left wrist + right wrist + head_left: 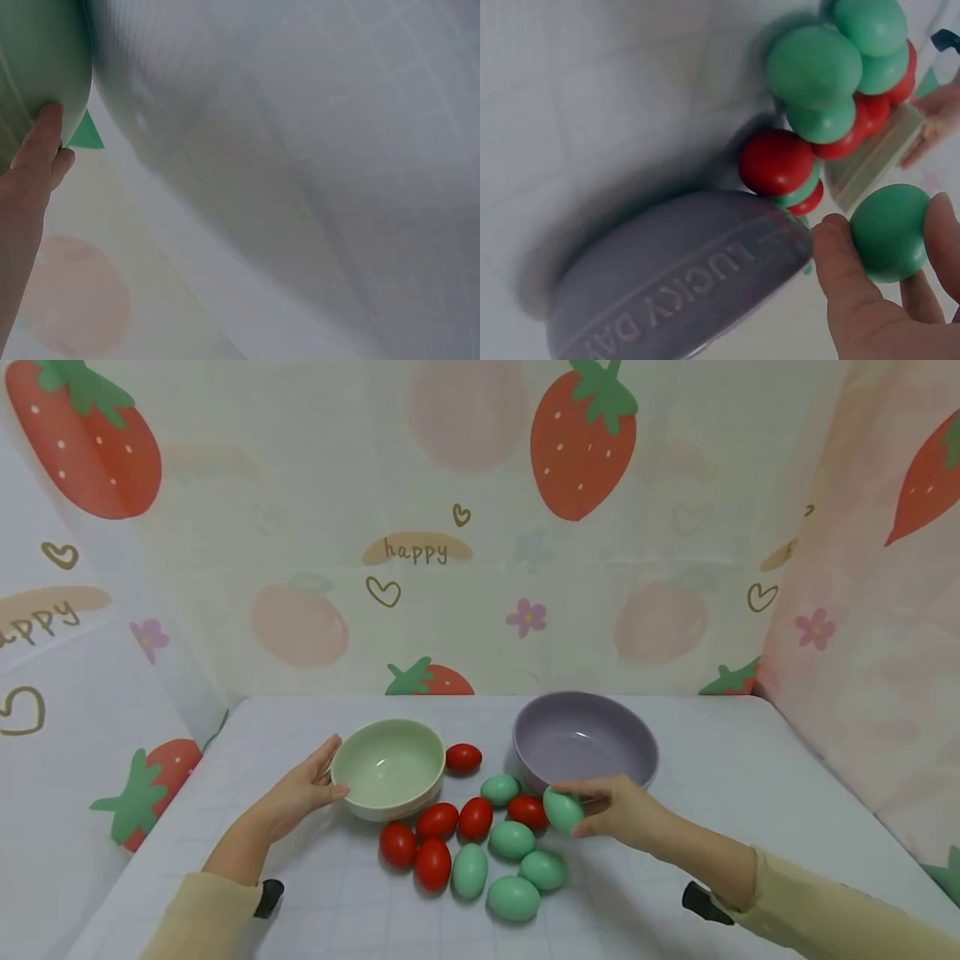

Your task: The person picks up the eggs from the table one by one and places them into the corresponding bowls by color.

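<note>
In the head view my right hand (618,810) pinches a green egg (562,811) between thumb and fingers, in front of the purple bowl (525,760). The right wrist view shows the same egg (889,234) between the fingertips, beside the bowl's outer wall (682,270) lettered "LUCKY DAY". On the left, my left hand (303,789) holds the side of a light green bowl (388,806), thumb near its rim. Its fingers (43,139) lie along the bowl's outside in the left wrist view. Both bowls have nothing visible inside.
Several red eggs (432,865) and several green eggs (513,898) lie grouped between and in front of the bowls. One red egg (463,759) sits right of the light green bowl. A strawberry-print cloth (480,627) stands behind the white table (337,910).
</note>
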Available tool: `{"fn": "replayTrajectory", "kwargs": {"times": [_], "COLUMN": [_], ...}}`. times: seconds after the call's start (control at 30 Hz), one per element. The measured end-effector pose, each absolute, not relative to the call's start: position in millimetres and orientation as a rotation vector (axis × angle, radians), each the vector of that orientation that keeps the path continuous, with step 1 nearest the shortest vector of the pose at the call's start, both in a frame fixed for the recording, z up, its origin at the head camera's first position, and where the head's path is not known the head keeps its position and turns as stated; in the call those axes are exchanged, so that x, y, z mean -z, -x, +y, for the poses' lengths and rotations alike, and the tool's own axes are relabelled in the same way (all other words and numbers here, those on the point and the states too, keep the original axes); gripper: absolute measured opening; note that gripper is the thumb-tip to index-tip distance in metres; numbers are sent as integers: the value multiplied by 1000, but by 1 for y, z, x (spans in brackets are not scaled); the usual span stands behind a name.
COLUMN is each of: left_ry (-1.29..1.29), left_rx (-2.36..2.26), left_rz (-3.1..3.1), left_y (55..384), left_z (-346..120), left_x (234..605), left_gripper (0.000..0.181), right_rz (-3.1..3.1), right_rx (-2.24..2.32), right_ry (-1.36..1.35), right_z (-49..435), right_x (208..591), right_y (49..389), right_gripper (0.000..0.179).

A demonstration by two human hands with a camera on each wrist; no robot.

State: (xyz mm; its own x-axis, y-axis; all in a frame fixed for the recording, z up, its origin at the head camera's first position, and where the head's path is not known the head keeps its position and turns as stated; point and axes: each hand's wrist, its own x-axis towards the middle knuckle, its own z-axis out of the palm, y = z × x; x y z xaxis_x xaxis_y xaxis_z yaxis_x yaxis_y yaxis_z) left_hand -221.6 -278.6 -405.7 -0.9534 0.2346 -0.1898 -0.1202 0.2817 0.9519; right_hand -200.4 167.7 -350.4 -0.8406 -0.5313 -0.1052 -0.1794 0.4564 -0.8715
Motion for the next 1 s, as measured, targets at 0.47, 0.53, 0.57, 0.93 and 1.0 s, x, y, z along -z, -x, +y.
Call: {"fn": "replayTrajectory", "kwargs": {"times": [0.47,0.53,0.57,0.93,1.0], "left_ry": [-106,-101,-99,-127,-136], "left_rx": [-1708,-1701,-1697,-1663,-1663], "left_rz": [2273,2271,2273,2309,2308], "left_y": [222,220,218,218,220], "left_z": [-279,-278,-277,-276,-275], "left_x": [407,409,410,406,407], "left_gripper": [95,95,95,94,94], "right_rz": [2388,2390,2389,2326,2304], "right_rx": [1352,1354,1358,1450,1461], "right_ry": [501,474,461,397,383], "right_z": [134,128,125,101,99], "right_x": [338,339,340,342,340], "right_y": [215,217,218,230,231], "right_gripper": [58,57,57,55,55]}}
